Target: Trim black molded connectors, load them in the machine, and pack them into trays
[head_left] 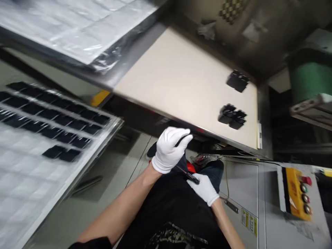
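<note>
My left hand [171,148], in a white glove, is raised in front of the table's near edge. Its thumb and fingers are curved and apart, and I make out nothing between them. Lower down, close to my body, my right hand [204,188] wears a white glove too. It is closed around a thin-shafted tool with a black handle [192,178], whose shaft points up and left toward my left wrist. On the cream table board [176,79], two clusters of small black parts lie at the right, one nearer [232,117] and one farther [238,81].
At the left stands a plastic-covered tray [26,186] with rows of black pieces [49,114]. Another plastic-wrapped white tray [77,27] rests at the upper left. A yellow button box [298,193] sits at the lower right, and a green container [311,79] above it.
</note>
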{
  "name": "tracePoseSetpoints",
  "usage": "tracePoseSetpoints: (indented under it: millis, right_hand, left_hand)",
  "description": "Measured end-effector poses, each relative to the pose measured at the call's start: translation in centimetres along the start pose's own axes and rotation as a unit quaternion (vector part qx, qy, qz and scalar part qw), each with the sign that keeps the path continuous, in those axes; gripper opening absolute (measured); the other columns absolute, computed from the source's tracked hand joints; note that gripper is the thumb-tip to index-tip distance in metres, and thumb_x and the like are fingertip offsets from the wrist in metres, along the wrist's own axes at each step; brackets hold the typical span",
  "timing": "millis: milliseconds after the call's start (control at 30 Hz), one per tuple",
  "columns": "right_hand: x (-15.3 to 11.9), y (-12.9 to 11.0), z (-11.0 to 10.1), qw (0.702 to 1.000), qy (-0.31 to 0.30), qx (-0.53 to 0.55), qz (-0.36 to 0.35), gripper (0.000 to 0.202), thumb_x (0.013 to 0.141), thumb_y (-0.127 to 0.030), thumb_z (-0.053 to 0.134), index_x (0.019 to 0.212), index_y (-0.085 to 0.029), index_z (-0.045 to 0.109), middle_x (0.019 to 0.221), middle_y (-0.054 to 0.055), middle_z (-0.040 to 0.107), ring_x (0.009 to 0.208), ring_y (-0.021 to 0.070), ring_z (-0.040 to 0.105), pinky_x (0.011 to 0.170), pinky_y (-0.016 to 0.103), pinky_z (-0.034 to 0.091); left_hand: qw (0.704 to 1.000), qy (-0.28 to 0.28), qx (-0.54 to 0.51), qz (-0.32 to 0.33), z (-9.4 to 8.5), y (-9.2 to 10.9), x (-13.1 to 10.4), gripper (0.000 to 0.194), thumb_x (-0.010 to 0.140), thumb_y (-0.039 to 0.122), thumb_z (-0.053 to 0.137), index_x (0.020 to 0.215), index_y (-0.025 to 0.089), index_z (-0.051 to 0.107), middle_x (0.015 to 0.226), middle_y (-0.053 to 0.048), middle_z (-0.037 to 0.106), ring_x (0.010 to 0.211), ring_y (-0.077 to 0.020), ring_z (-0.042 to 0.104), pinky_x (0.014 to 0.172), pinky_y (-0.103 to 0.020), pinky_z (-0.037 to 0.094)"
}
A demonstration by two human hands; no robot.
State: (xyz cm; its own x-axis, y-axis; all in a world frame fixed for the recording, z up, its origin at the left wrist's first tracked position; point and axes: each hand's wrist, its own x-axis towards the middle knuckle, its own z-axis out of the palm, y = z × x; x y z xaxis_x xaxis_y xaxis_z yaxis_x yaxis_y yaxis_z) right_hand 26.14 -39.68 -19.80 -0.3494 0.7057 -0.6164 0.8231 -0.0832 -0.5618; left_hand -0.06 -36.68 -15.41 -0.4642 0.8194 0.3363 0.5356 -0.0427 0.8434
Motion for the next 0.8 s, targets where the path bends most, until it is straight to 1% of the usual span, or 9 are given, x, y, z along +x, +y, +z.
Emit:
tracePoseSetpoints:
  millis: [67, 133, 200, 267, 400, 533, 633, 700, 800]
  right_hand:
    - [-0.4, 0.7, -0.3, 1.000, 0.020, 0.000, -0.004, 0.026, 0.087, -0.040, 0.064, 0.079, -0.018, 0.074, 0.074, 0.002, 0.071, 0.069, 0.0176, 0.060, 0.067, 0.027, 0.041]
    - [-0.8, 1.6, -0.6, 0.999, 0.040, 0.009, -0.005, 0.023, 0.087, -0.038, 0.066, 0.078, -0.018, 0.074, 0.072, 0.002, 0.070, 0.068, 0.0166, 0.059, 0.066, 0.027, 0.039]
    - [-1.4, 2.6, -0.7, 0.998, 0.057, 0.031, -0.007, 0.022, 0.086, -0.037, 0.066, 0.079, -0.018, 0.074, 0.073, 0.001, 0.071, 0.068, 0.0165, 0.059, 0.067, 0.027, 0.040]
    - [-2.1, 3.6, -0.7, 0.996, 0.071, 0.051, -0.010, 0.022, 0.087, -0.037, 0.065, 0.079, -0.019, 0.074, 0.073, 0.002, 0.071, 0.068, 0.0167, 0.058, 0.068, 0.028, 0.041]
    - [-2.9, 5.6, -0.5, 0.992, 0.091, 0.089, -0.014, 0.026, 0.087, -0.040, 0.062, 0.076, -0.018, 0.072, 0.073, 0.003, 0.070, 0.069, 0.0177, 0.057, 0.071, 0.029, 0.044]
    - [-2.5, 6.2, -0.9, 0.989, 0.089, 0.112, -0.022, 0.024, 0.085, -0.037, 0.064, 0.071, -0.019, 0.069, 0.069, 0.001, 0.068, 0.067, 0.0188, 0.057, 0.069, 0.031, 0.043]
    - [-1.6, 5.5, -1.6, 0.991, 0.077, 0.100, -0.038, 0.022, 0.083, -0.036, 0.067, 0.067, -0.020, 0.069, 0.066, 0.000, 0.069, 0.065, 0.0212, 0.060, 0.068, 0.033, 0.045]
    - [-1.3, 5.1, -2.3, 0.992, 0.062, 0.097, -0.056, 0.021, 0.084, -0.038, 0.067, 0.074, -0.021, 0.075, 0.073, 0.002, 0.075, 0.072, 0.0258, 0.067, 0.072, 0.036, 0.050]
    - [-1.7, 6.0, -4.3, 0.990, 0.065, 0.107, -0.069, 0.036, 0.086, -0.049, 0.065, 0.100, -0.021, 0.082, 0.103, 0.009, 0.082, 0.099, 0.0344, 0.075, 0.095, 0.046, 0.057]
  left_hand:
    - [0.995, -0.031, 0.009, 0.093, 1.8, 5.3, 4.2, 0.021, 0.103, 0.039, 0.062, 0.114, 0.025, 0.073, 0.114, -0.007, 0.077, 0.108, -0.0251, 0.070, 0.102, -0.043, 0.056]
    - [0.983, -0.093, 0.049, 0.152, 3.7, 8.9, 9.0, 0.034, 0.096, 0.044, 0.071, 0.123, 0.023, 0.071, 0.122, -0.010, 0.073, 0.118, -0.0305, 0.066, 0.107, -0.049, 0.053]
    - [0.964, -0.167, 0.092, 0.184, 5.7, 11.1, 13.1, 0.057, 0.084, 0.049, 0.084, 0.130, 0.019, 0.068, 0.127, -0.012, 0.070, 0.124, -0.0360, 0.061, 0.109, -0.054, 0.050]
    - [0.950, -0.220, 0.113, 0.192, 7.3, 11.9, 15.6, 0.073, 0.075, 0.050, 0.090, 0.136, 0.017, 0.066, 0.129, -0.013, 0.067, 0.126, -0.0379, 0.058, 0.110, -0.055, 0.049]
    - [0.945, -0.246, 0.112, 0.185, 8.6, 11.7, 15.6, 0.075, 0.074, 0.044, 0.089, 0.139, 0.017, 0.064, 0.131, -0.012, 0.066, 0.127, -0.0349, 0.057, 0.112, -0.052, 0.049]
    - [0.948, -0.221, 0.120, 0.194, 9.4, 11.2, 13.6, 0.063, 0.074, 0.036, 0.090, 0.131, 0.020, 0.070, 0.127, -0.011, 0.067, 0.123, -0.0340, 0.058, 0.110, -0.050, 0.050]
    - [0.957, -0.192, 0.111, 0.188, 10.3, 10.7, 13.1, 0.064, 0.075, 0.035, 0.091, 0.133, 0.019, 0.069, 0.129, -0.012, 0.068, 0.123, -0.0334, 0.059, 0.111, -0.049, 0.049]
    - [0.962, -0.176, 0.105, 0.180, 10.5, 10.6, 13.1, 0.067, 0.075, 0.036, 0.091, 0.135, 0.019, 0.067, 0.128, -0.012, 0.068, 0.123, -0.0327, 0.060, 0.111, -0.047, 0.050]
    - [0.962, -0.169, 0.094, 0.192, 10.5, 10.5, 13.2, 0.067, 0.077, 0.037, 0.089, 0.137, 0.019, 0.065, 0.129, -0.011, 0.068, 0.121, -0.0308, 0.062, 0.110, -0.043, 0.051]
